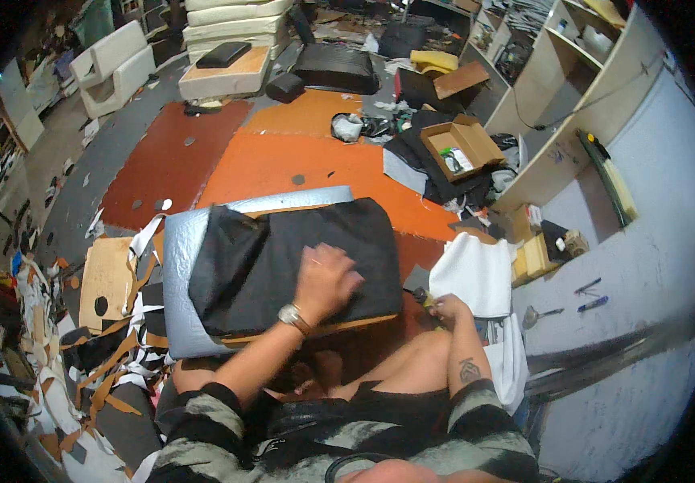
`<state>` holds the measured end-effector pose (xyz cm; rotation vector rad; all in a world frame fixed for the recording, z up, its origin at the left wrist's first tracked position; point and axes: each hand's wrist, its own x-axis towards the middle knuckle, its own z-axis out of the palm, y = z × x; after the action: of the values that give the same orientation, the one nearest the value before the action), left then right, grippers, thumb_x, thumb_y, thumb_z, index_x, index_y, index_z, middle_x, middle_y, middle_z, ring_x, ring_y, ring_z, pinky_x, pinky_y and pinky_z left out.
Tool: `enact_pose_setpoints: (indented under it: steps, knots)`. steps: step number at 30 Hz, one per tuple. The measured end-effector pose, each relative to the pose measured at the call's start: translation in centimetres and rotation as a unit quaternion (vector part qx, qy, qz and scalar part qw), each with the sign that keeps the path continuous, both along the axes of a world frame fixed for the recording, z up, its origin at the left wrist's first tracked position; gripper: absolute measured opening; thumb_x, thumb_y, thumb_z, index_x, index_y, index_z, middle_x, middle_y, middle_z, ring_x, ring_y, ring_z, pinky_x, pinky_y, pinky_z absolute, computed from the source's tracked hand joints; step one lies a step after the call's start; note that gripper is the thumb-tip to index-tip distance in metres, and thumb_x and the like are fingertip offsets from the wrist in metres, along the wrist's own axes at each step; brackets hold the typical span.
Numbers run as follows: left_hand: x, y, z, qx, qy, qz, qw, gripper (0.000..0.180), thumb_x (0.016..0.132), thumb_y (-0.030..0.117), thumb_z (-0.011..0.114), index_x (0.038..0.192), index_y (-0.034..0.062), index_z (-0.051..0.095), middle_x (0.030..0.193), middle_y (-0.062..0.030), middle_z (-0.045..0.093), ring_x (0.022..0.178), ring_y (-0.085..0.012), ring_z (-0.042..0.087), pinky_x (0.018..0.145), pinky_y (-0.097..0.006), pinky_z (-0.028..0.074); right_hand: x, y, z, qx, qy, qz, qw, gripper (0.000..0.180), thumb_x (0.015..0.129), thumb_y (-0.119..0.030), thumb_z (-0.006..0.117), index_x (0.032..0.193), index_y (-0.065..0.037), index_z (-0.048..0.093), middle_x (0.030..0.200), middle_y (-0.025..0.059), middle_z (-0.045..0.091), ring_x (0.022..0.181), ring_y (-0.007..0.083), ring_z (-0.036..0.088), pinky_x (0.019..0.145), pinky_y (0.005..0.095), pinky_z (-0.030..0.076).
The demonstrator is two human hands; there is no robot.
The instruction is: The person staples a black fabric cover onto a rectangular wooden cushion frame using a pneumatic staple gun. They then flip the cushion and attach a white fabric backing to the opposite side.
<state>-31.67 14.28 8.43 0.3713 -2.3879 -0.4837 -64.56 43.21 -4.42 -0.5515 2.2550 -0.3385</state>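
A cushion-like block draped in black fabric (307, 274) lies in front of my knees, with silver foil-like sheeting (178, 282) showing along its left and far sides. A thin orange-brown edge shows below the fabric at the near side. My left hand (327, 282), a watch on its wrist, rests on top of the black fabric, thumb apart from the fingers; it is slightly blurred. To the right of the block, my right hand (448, 310) is closed around a small yellow-and-dark hand tool (424, 299), whose exact kind is unclear. Folded white fabric (476, 274) lies beside that hand.
Fabric scraps and strips (114, 362) pile up at my left by a tan board (104, 282). An open cardboard box (464, 145) sits on dark cloth at the far right. White shelving (556, 105) lines the right side. Cream foam blocks (235, 32) are stacked at the back.
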Motion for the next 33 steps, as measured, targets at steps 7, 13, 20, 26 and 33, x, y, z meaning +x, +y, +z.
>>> enact_pose_setpoints:
  steps: [7, 13, 20, 26, 33]
  knots:
    - [-5.4, 11.8, -5.2, -0.137, -0.27, -0.128, 0.944, 0.035, 0.095, 0.04, 0.069, 0.117, 0.0121, 0.072, 0.131, -0.0099, 0.059, 0.148, -0.0362, 0.039, 0.119, -0.069, 0.027, 2.4, -5.1, 2.1, -0.185, -0.006, -0.06, 0.981, 0.039, 0.093, -0.02, 0.073, 0.127, -0.002, 0.071, 0.089, 0.0099, 0.076, 0.067, 0.0158, 0.067, 0.056, 0.033, 0.052]
    - [3.5, 8.5, -4.9, -0.183, -0.202, -0.239, 0.932, 0.029, 0.098, 0.038, 0.065, 0.09, 0.0121, 0.076, 0.105, -0.0032, 0.066, 0.132, -0.0268, 0.051, 0.122, -0.063, 0.028, 2.8, -2.9, 2.4, -0.189, 0.145, -0.048, 0.97, 0.033, 0.091, -0.021, 0.074, 0.119, -0.003, 0.076, 0.093, 0.0129, 0.077, 0.071, 0.0179, 0.072, 0.062, 0.0342, 0.056]
    - [24.7, 6.7, -1.6, 0.027, -0.083, -0.032, 0.996, 0.02, 0.084, 0.021, 0.084, 0.078, 0.0076, 0.071, 0.087, -0.0097, 0.07, 0.093, -0.0325, 0.068, 0.106, -0.056, 0.047, 16.6, -10.8, 10.9, -0.444, 0.189, -0.047, 0.874, 0.034, 0.087, -0.028, 0.076, 0.115, -0.009, 0.078, 0.099, 0.0194, 0.077, 0.094, 0.0331, 0.074, 0.085, 0.0421, 0.057]
    - [29.8, 5.8, -4.4, 0.635, 0.065, 0.368, 0.676, 0.045, 0.103, 0.039, 0.068, 0.12, -0.001, 0.061, 0.11, -0.0135, 0.069, 0.078, -0.0184, 0.069, 0.074, -0.035, 0.058, 29.6, -14.4, 8.8, -0.298, 0.248, 0.048, 0.921, 0.084, 0.082, -0.046, 0.084, 0.145, -0.001, 0.053, 0.124, 0.0283, 0.069, 0.119, 0.044, 0.065, 0.101, 0.0515, 0.051]
    - [30.0, 6.0, -7.2, 0.746, 0.06, 0.237, 0.62, 0.064, 0.095, 0.052, 0.075, 0.134, 0.0054, 0.055, 0.123, -0.0076, 0.066, 0.085, -0.0158, 0.069, 0.067, -0.032, 0.056, 27.5, -14.1, 9.5, -0.287, -0.223, -0.114, 0.925, 0.036, 0.095, -0.033, 0.078, 0.107, 0.001, 0.072, 0.093, 0.0098, 0.076, 0.078, 0.0195, 0.071, 0.071, 0.0361, 0.057]
